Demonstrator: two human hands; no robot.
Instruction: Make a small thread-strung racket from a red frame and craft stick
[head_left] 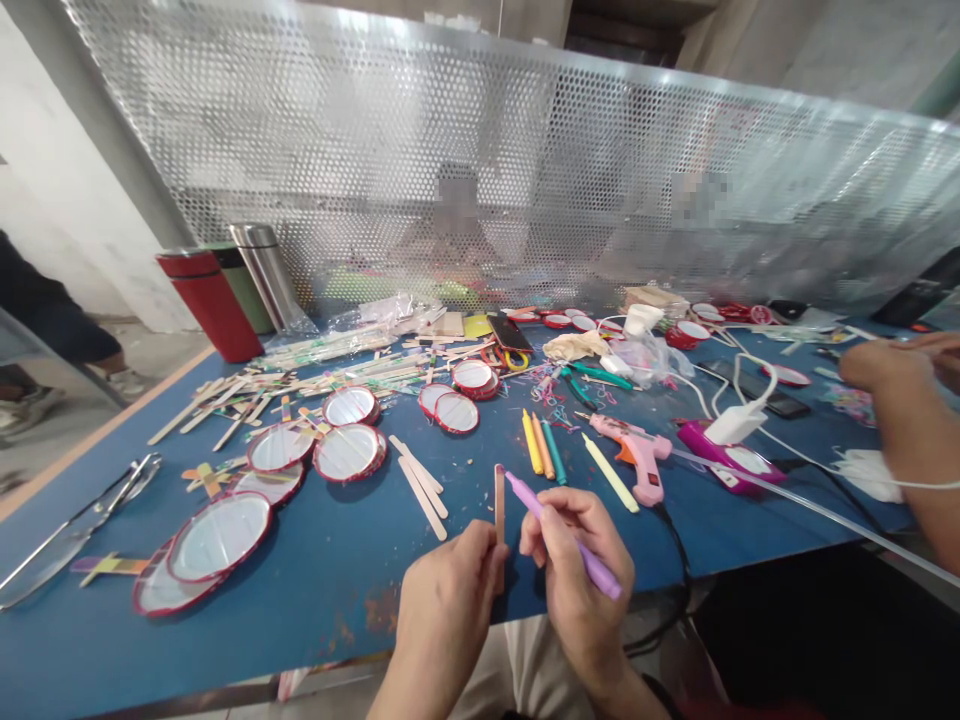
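Pinched in the fingers of my left hand (451, 590) is a wooden craft stick (499, 500), held on edge near the table's front. My right hand (581, 570) grips a purple marker (596, 570) like a pen, its tip at the upper end of the stick. Bare craft sticks (420, 485) lie to the left of my hands. Beyond them are yellow, orange and teal markers (553, 452), and a pale yellow-green marker (609, 475) lies nearer my right hand. Round white discs with red rims (350, 452) are grouped at the left.
A pink glue gun (637, 450) with a black cord lies to the right, by a magenta power strip (739, 460). Pliers (600, 378), a heap of craft sticks (240, 395), glasses (82, 520) and bottles (210, 305) surround the work. Another person's arm (900, 410) reaches in at right.
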